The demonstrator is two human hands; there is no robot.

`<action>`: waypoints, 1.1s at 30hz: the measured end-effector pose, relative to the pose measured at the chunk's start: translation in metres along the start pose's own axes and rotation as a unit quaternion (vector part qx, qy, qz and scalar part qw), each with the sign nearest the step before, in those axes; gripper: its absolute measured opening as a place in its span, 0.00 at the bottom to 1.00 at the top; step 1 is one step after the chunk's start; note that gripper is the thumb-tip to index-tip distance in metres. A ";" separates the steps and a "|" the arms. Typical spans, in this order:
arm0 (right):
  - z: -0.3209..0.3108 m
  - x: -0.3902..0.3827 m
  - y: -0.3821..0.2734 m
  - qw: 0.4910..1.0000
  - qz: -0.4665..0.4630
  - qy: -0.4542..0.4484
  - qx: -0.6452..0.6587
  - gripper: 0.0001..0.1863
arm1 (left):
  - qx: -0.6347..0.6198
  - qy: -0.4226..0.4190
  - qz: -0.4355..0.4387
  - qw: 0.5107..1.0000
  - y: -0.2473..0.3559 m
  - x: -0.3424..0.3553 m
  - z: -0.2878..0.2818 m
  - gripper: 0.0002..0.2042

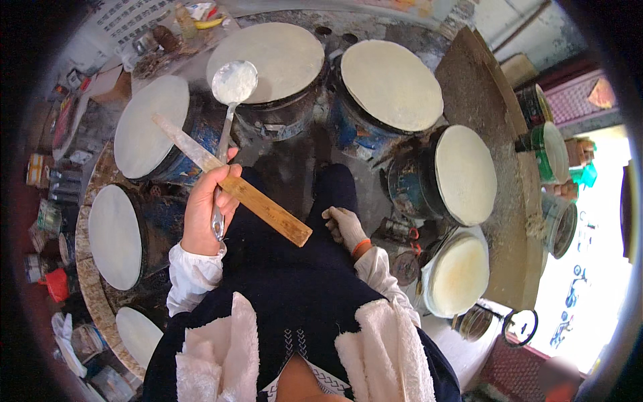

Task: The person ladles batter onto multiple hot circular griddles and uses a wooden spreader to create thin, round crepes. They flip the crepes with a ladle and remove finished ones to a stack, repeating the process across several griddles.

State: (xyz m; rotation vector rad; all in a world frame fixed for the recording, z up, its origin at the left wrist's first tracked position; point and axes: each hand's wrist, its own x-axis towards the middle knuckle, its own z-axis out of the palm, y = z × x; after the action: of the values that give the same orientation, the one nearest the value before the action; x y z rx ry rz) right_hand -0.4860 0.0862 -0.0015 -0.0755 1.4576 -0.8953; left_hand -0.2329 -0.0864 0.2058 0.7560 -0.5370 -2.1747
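Left hand raised over the lap, grip closed around a long-handled metal ladle filled with white batter and a flat wooden scraper stick, right hand rested loosely curled on dark-trousered knee, round griddle drums topped with pale thin pancakes ringed ahead.

1. A person's left hand grips two tools at once: a metal ladle whose bowl is coated in white batter, and a flat wooden spatula crossing it at an angle.
2. The right hand, in a soiled glove with an orange band at the wrist, rests on the person's dark-clothed knee.
3. Round griddles on blackened drum stoves ring the seat, each covered by a thin pale sheet of batter.
4. A stack of finished sheets sits to the right.
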 end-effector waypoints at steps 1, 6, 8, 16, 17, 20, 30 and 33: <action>0.003 0.004 -0.002 1.000 0.011 -0.001 -0.002 0.16 | -0.007 0.010 0.008 1.000 0.002 -0.004 -0.001 0.19; 0.009 0.012 -0.006 1.000 0.012 -0.003 -0.023 0.15 | -0.035 0.050 0.031 0.998 -0.001 -0.015 -0.017 0.18; 0.011 0.015 -0.010 0.999 0.020 -0.005 -0.031 0.16 | -0.054 0.042 0.041 0.997 -0.002 -0.018 -0.029 0.17; 0.033 0.027 -0.020 0.997 -0.004 -0.062 -0.055 0.15 | -0.066 0.098 0.080 0.990 -0.001 -0.049 -0.048 0.17; 0.032 0.032 -0.020 0.995 0.006 -0.089 -0.047 0.15 | -0.060 0.112 0.078 0.989 0.001 -0.054 -0.040 0.17; 0.040 0.048 -0.015 0.993 -0.006 -0.093 -0.068 0.16 | -0.083 0.134 0.066 0.985 -0.001 -0.060 -0.044 0.17; 0.079 0.074 -0.021 0.977 -0.040 -0.141 -0.156 0.16 | -0.144 0.156 0.141 0.967 -0.016 -0.123 -0.060 0.17; 0.095 0.076 -0.026 0.975 -0.018 -0.160 -0.154 0.16 | -0.148 0.168 0.176 0.959 -0.016 -0.142 -0.077 0.17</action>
State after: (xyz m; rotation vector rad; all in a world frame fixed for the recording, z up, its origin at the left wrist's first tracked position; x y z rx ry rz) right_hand -0.4259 -0.0180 -0.0329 -0.4584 1.2829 -0.6445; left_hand -0.1141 0.0222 0.1889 0.7750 -0.1492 -1.6988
